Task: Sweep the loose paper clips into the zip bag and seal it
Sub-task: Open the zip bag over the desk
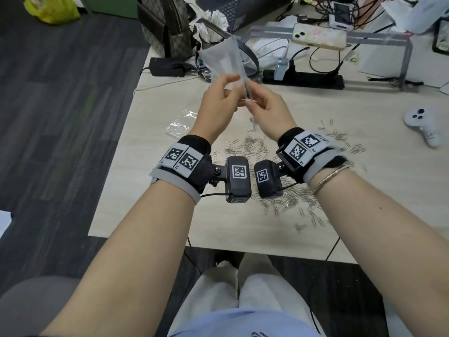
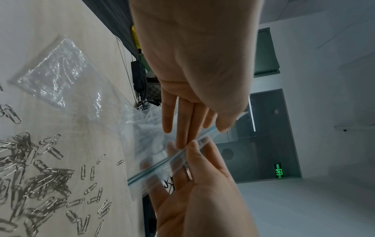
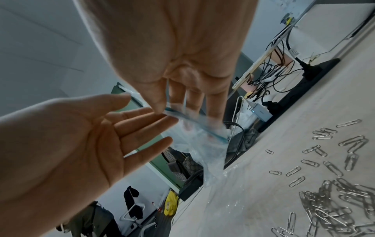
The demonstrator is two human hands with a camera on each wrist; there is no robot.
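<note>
Both hands are holding the zip bag (image 1: 222, 60) aloft, right hand (image 1: 268, 107) pinching its zip strip, left hand (image 1: 218, 103) pinching alongside; paper clips (image 1: 252, 145) are lying directly beneath on the counter (image 1: 364, 215).

Two hands (image 1: 216, 110) and (image 1: 269, 109), two clear plastic bags (image 1: 222, 62) and (image 1: 179, 124), one phone (image 1: 319, 36), and paper clips (image 1: 252, 147) too many to count.

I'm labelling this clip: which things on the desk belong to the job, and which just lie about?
Job: zip bag, held up by both hands; loose paper clips.
Lying about: small plastic bag, phone, white controller, power strip.
</note>
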